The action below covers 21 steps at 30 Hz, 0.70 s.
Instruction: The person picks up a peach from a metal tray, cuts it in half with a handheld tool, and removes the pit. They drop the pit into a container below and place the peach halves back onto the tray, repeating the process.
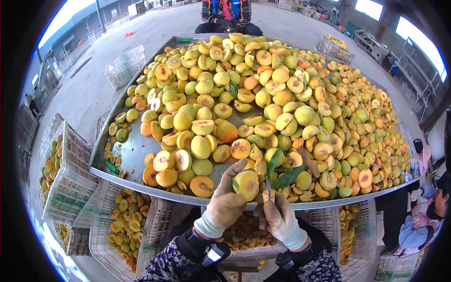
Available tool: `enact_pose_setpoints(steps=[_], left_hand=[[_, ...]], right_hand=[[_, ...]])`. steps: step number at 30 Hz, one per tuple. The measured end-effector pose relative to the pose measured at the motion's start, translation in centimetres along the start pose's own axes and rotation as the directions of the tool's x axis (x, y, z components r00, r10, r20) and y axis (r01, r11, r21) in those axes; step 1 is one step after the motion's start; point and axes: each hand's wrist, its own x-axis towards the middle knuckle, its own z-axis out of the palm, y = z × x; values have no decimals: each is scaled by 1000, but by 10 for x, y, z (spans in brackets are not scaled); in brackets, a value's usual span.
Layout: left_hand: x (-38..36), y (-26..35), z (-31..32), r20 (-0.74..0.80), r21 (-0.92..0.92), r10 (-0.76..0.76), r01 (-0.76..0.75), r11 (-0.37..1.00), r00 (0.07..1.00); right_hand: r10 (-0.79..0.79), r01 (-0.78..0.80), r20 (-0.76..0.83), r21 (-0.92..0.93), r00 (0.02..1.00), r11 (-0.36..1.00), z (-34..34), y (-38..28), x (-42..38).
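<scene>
My left hand [225,204], in a soiled white glove, is closed around a yellow-green apricot [247,184] just above the tray's near edge. Close beside it, my gloved right hand [282,218] grips a small knife [268,193] by its short handle, with the narrow blade pointing up and away. Blade and fruit look slightly apart. In front of both hands a large metal tray [141,181] bears a heap of apricots [225,84], many cut in halves, some with dark pits showing. Green leaves [287,177] and a brown stick [308,162] lie among the fruit near my right hand.
Below the tray's near edge stand plastic crates [101,244] holding apricot halves, with a stacked crate [70,176] at left. A green-handled tool [112,167] lies in the tray's left corner. One person [228,16] sits across the tray; another person [420,221] is at right.
</scene>
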Motion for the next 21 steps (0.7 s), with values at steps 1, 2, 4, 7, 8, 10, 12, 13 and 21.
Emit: enact_pose_setpoints(steps=[1,2,4,7,8,10,12,13,21], left_hand=[[3,1,-2,-3,11,-7,7,1000,1000],[6,1,-7,24,-116,-36,38,993,999],[7,0,-8,2,-191,-64,63,980,998],[5,-6,-3,-180,-20,-69,67,998,981],[8,-12,3,-231,-14,-5,2,1000,973],[7,-20,7,-194,50,57,-48,998,979],[5,-24,10,-138,57,128,-121,991,982],[4,-23,8,-138,58,125,-118,991,983],[-3,-28,9,-197,195,184,-145,970,963]], right_hand=[[27,-27,33,4,999,1000,1,-1,1],[61,-64,71,30,996,998,1,-2,1],[101,-111,108,91,989,990,1,3,0],[169,-186,143,118,975,975,7,8,-1],[166,-182,118,140,979,973,9,12,-1],[138,-144,57,121,989,982,12,19,0],[110,-113,39,88,993,990,12,26,0],[82,-84,26,50,996,995,12,29,0],[-418,385,86,-588,904,711,9,18,11]])
